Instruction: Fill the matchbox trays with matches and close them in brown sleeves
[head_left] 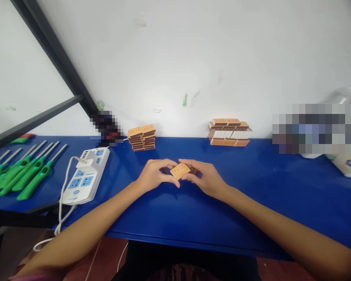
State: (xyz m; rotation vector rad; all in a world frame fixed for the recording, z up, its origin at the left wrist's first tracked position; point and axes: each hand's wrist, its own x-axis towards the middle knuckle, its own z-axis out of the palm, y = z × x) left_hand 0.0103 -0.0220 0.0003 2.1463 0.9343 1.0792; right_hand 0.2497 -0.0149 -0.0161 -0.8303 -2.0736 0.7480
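Observation:
A small yellow matchbox (180, 171) with red lettering is held above the blue table, tilted, between my two hands. My left hand (156, 174) is curled round its left end, thumb along the near side and fingertips at the far edge. From the other side my right hand (205, 177) grips the right end between thumb and fingers; some of those fingertips are hidden. Beyond my left hand stands a double stack of matchboxes (142, 137), brown sides showing. Farther right, against the wall, is another matchbox stack (229, 132), with a middle row of white ends between yellow-and-brown layers.
On the left lie several green long-nosed lighters (36, 181) beside a white power strip (86, 177) with a plugged-in adapter and white cable. A dark metal frame (55, 50) rises there. A white plastic package (349, 160) sits at the right, near a blurred-out object.

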